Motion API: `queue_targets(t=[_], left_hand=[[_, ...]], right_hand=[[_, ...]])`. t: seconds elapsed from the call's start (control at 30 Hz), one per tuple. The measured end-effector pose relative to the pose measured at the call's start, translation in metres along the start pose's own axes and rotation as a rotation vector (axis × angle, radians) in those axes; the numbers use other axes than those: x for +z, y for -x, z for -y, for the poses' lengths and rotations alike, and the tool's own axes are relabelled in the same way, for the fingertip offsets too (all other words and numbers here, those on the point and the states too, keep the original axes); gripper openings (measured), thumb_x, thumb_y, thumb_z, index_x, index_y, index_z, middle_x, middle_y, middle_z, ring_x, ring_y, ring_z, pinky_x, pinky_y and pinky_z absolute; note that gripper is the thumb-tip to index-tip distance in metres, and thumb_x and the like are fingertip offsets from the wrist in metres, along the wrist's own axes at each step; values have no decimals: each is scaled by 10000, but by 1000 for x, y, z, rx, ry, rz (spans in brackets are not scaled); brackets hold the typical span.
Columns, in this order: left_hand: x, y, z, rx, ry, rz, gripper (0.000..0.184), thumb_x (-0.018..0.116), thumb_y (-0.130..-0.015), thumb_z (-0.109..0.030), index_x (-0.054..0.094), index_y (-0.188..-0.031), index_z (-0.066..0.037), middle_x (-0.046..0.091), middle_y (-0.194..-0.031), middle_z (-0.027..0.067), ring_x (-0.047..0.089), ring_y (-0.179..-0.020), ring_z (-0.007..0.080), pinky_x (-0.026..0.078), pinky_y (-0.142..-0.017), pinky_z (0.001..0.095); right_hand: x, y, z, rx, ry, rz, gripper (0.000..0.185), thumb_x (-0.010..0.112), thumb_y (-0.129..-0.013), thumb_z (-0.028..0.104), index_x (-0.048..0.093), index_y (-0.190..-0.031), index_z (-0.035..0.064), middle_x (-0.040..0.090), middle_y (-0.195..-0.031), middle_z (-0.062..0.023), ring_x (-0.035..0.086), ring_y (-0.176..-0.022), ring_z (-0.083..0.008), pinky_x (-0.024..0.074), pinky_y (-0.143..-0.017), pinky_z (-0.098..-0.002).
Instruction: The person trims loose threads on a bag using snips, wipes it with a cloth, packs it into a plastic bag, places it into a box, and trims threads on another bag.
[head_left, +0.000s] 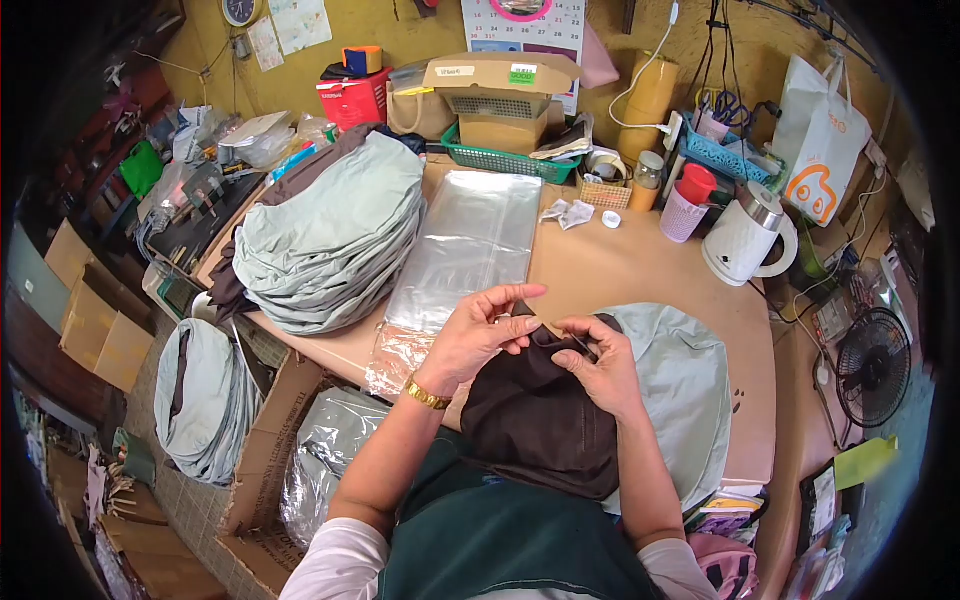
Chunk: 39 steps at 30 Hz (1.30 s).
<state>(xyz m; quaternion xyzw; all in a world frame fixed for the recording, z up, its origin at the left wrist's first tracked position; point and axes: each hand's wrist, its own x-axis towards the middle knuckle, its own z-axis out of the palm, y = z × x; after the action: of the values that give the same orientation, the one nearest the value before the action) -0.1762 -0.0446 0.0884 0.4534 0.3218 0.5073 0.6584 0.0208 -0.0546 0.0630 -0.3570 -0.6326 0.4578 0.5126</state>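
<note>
I'm pinching dark cloth (545, 425) with left hand (478, 338) and right hand (606, 368), likely tensioning its edge, near-right of the clear plastic (480, 225); pale pile (325, 245) is sitting left of that, presumably for reach.

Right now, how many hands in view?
2. The left hand is at the upper edge of the dark brown cloth; the right hand holds the same cloth, farther right. No other hand shows.
</note>
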Motion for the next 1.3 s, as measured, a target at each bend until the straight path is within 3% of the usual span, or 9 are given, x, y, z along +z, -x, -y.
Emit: queue_targets(t=[0.1,0.2,0.37,0.43,0.53,0.63,0.77,0.87,1.3], left_hand=[[-4,5,-1,22,-149,-20,166,668,-909,-108,672,-1050,-21,648,-808,6,571,-602,32,462,-522,160],[-11,7,2,-13,80,30,208,643,-929,-138,661,-1071,12,685,-935,85,666,-745,96,549,-630,188],[-1,10,6,40,333,3,230,561,-980,-188,589,-847,-2,676,-1037,207,696,-936,241,596,-807,291],[6,11,3,40,328,-18,242,542,-989,-199,570,-842,-9,673,-1045,215,689,-959,243,592,-829,303],[13,11,5,55,330,-47,258,514,-1004,-218,550,-848,-16,669,-1060,220,681,-981,237,583,-857,314],[16,8,6,96,294,-52,266,497,-1012,-230,539,-851,-22,670,-1070,208,674,-949,198,576,-846,296],[18,4,14,167,219,-38,273,480,-1022,-247,492,-838,-45,672,-1080,178,632,-861,106,561,-782,249],[16,3,16,189,191,-11,252,492,-1016,-256,522,-864,-57,639,-1154,214,642,-927,142,551,-839,297],[30,7,8,192,142,-64,262,465,-1029,-247,451,-844,-63,659,-1124,179,621,-921,108,534,-834,264]], right_hand=[[-2,-2,0,-37,73,-22,185,769,-791,74,657,-911,-13,634,-821,-38,570,-778,-112,452,-735,-263],[-9,-3,-7,-38,172,-14,204,773,-788,92,661,-926,-8,620,-834,-51,577,-789,-126,459,-736,-274],[3,-1,6,-193,372,-215,238,775,-788,135,658,-947,2,594,-874,-64,600,-782,-176,459,-701,-293],[12,1,37,-286,532,-456,276,779,-771,158,660,-991,42,574,-877,-59,602,-757,-223,452,-657,-327],[10,6,58,-492,907,-330,316,780,-741,165,660,-1023,89,558,-878,-50,600,-759,-227,443,-644,-356],[18,5,70,-597,1050,-317,325,783,-702,161,665,-1001,111,554,-863,-34,597,-747,-205,424,-638,-350],[23,0,72,-688,1097,-303,291,810,-657,110,685,-920,95,554,-775,-18,576,-663,-181,387,-586,-322],[23,-2,74,-724,1139,-282,272,805,-655,111,689,-900,93,533,-744,-15,566,-632,-165,370,-572,-322],[23,1,76,-737,1141,-334,253,805,-655,111,694,-881,87,541,-743,-16,570,-631,-162,362,-567,-321]])
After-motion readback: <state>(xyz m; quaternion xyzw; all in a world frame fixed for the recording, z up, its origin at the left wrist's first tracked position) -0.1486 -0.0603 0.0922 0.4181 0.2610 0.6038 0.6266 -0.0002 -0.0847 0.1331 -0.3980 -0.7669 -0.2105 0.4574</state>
